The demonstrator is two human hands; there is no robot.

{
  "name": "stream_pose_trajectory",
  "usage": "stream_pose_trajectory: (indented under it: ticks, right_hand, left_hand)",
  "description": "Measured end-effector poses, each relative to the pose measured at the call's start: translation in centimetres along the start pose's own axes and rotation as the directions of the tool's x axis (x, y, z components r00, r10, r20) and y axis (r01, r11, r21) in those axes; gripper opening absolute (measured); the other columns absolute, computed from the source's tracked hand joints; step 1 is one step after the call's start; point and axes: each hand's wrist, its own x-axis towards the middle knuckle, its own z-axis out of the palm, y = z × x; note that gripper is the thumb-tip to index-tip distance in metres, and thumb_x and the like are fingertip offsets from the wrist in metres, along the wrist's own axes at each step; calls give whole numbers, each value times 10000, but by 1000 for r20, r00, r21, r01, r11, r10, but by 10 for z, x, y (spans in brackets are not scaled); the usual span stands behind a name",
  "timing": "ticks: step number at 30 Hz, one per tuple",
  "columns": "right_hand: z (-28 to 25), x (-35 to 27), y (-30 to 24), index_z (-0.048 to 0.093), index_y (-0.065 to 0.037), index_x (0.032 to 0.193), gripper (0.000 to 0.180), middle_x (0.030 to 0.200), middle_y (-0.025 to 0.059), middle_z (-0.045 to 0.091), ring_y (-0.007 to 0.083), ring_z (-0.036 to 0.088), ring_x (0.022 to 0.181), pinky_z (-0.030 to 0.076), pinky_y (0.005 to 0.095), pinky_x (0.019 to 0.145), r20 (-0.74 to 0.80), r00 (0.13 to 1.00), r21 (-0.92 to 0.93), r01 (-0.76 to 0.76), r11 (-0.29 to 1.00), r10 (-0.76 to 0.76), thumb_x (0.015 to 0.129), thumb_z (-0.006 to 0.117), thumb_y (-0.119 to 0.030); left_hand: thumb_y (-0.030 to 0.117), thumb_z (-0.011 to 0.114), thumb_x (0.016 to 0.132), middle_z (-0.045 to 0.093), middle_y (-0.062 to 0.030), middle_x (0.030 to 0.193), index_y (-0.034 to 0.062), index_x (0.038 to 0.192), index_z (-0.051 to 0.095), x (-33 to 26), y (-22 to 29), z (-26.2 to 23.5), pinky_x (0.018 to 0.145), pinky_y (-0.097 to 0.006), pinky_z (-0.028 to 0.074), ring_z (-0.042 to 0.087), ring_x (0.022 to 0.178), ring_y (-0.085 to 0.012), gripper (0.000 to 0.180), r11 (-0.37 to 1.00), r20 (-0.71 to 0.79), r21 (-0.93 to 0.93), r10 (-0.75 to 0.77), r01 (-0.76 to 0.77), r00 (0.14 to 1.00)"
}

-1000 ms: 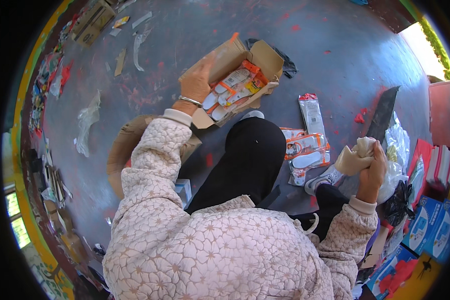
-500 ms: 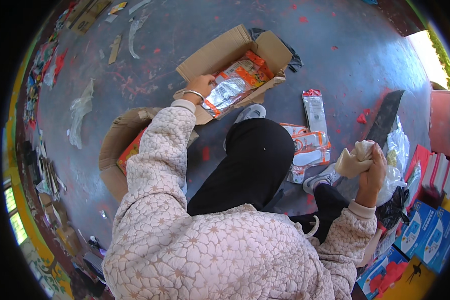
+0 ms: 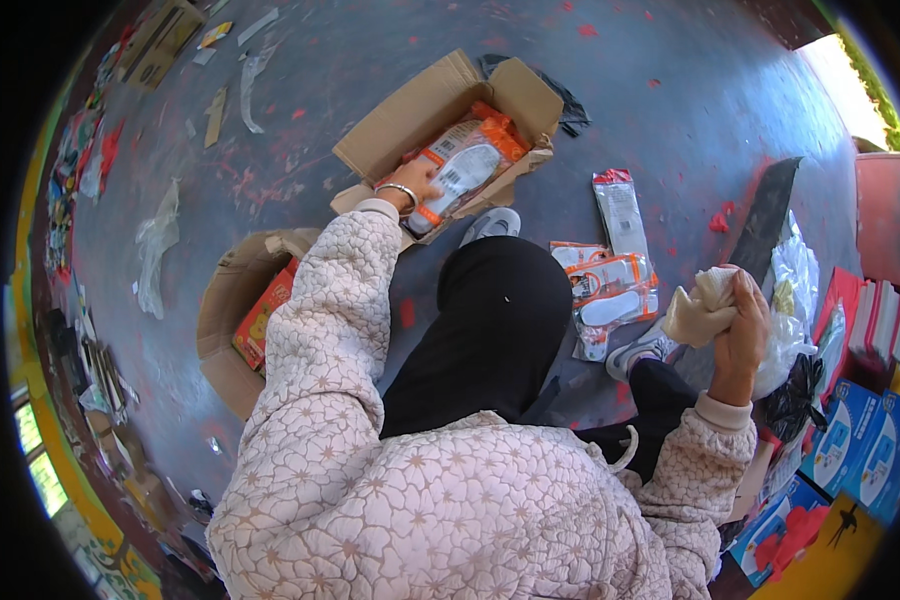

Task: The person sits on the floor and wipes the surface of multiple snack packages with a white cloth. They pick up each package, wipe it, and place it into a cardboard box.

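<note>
My left hand (image 3: 415, 182) reaches into an open cardboard box (image 3: 400, 115), a metal bangle at its wrist. Its slightly blurred fingers look apart and rest on a clear-and-orange insole packet (image 3: 467, 168). More orange packets lie beneath and behind this one. At the right, my right hand (image 3: 742, 335) is raised and closed around a soft, cream-coloured piece that looks like bread (image 3: 698, 318). Below it on the floor, beside my shoe, lie several insole packets (image 3: 610, 305) and a longer clear packet with a red top (image 3: 621, 215).
A second cardboard box (image 3: 228, 305) at the left holds a red-orange carton (image 3: 265, 318). Plastic bags (image 3: 790, 290), a black bag (image 3: 796, 398) and blue boxes (image 3: 850, 440) crowd the right. Plastic scraps (image 3: 158, 245) and another carton (image 3: 160, 45) lie at the far left.
My left hand has moved from the packet's upper left edge further over its surface. The packet's silvery glare has gone, and a white insole shows. My right hand still holds the cream piece.
</note>
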Motion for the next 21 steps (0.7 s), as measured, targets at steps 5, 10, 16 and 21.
stream_pose_trajectory:
  ticks: [5,10,16,21]
  right_hand:
    - [3,-1,3,574,15,898,238,786,68,594,129,569,697,459,244,649,20,1000,-41,-10,999,11,894,485,-206]
    - [4,1,5,579,5,886,216,776,47,586,112,560,692,451,236,632,-1,1000,-64,30,997,-30,882,486,-190]
    - [-5,11,13,593,1,857,209,755,36,578,104,547,664,441,235,595,-42,998,-88,32,996,-36,844,525,-196]
    - [-16,15,6,605,20,808,280,720,57,581,124,538,620,437,272,555,-146,956,-256,213,943,-255,823,554,-254]
  left_hand:
    - [291,756,620,605,-159,1039,83,1016,612,9,-19,30,862,-392,433,566,1017,-276,470,942,75,322,-126,95,989]
    - [277,607,783,645,-59,1002,155,991,647,24,18,22,777,-476,394,617,923,-220,244,733,190,678,-95,-61,977]
    - [448,712,645,651,-63,988,133,978,663,20,22,29,817,-533,428,618,929,-260,461,579,80,812,-227,69,971]
    - [502,617,728,617,-96,1053,119,1004,631,7,61,-23,784,-394,480,589,984,-271,473,681,44,727,-178,91,983]
